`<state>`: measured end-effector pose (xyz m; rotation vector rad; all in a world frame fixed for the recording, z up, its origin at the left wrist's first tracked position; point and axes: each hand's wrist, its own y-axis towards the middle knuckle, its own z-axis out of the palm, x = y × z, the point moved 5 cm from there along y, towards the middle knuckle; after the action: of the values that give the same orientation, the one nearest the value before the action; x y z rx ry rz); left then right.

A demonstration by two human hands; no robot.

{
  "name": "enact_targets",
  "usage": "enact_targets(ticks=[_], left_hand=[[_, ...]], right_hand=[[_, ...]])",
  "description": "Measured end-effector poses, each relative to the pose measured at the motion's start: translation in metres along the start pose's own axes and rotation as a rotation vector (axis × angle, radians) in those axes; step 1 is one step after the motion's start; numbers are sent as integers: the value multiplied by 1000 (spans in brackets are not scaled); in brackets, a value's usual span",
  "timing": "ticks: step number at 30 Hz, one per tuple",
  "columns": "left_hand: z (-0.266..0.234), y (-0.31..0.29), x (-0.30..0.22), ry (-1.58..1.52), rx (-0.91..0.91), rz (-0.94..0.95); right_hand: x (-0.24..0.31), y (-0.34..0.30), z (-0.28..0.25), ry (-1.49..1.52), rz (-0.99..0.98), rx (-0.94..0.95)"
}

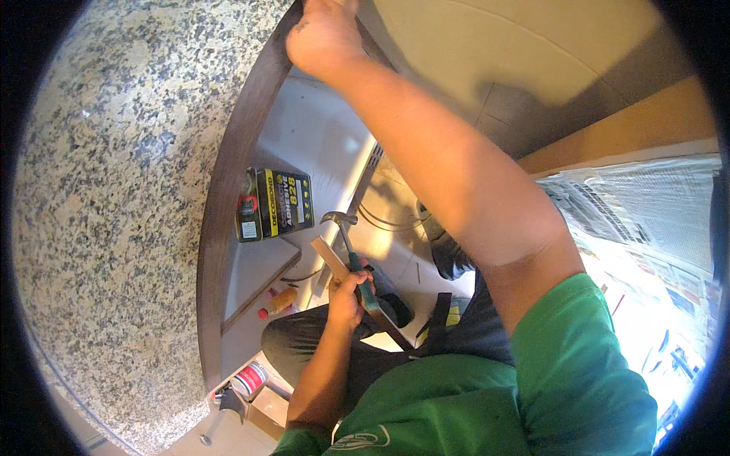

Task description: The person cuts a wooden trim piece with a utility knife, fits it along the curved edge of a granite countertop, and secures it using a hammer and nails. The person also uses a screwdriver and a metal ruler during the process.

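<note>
My left hand is closed round a claw hammer with a green grip and a metal head. The same hand also holds a short, light-coloured wooden strip, which lies beside the hammer's shaft. My right arm reaches far up across the view. At the top edge, my right hand is against the dark brown wooden frame under the countertop. Its fingers are mostly cut off by the picture's edge, so their grip is hidden. A black and yellow adhesive tin sits inside the frame, left of the hammer.
The speckled granite countertop fills the left side. Near my left knee lie a small red-capped bottle and a wood-edged board. A red and white can stands lower left. Newspaper covers an area at right; a cable curves beyond the hammer.
</note>
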<state>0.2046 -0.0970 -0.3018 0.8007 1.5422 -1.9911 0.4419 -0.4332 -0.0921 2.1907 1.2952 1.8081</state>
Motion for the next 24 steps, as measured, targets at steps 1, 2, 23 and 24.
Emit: enact_targets(ticks=[1,2,23,24], left_hand=[[2,0,0,-7,2,-11],[2,-1,-1,-15,-1,-1],[0,5,9,55,-4,47],[1,6,10,66,1,44]], right_hand=[[0,2,3,-3,34,5],[5,1,1,-4,67,17],[24,1,-29,155,279,224],[14,7,-21,110,264,226]])
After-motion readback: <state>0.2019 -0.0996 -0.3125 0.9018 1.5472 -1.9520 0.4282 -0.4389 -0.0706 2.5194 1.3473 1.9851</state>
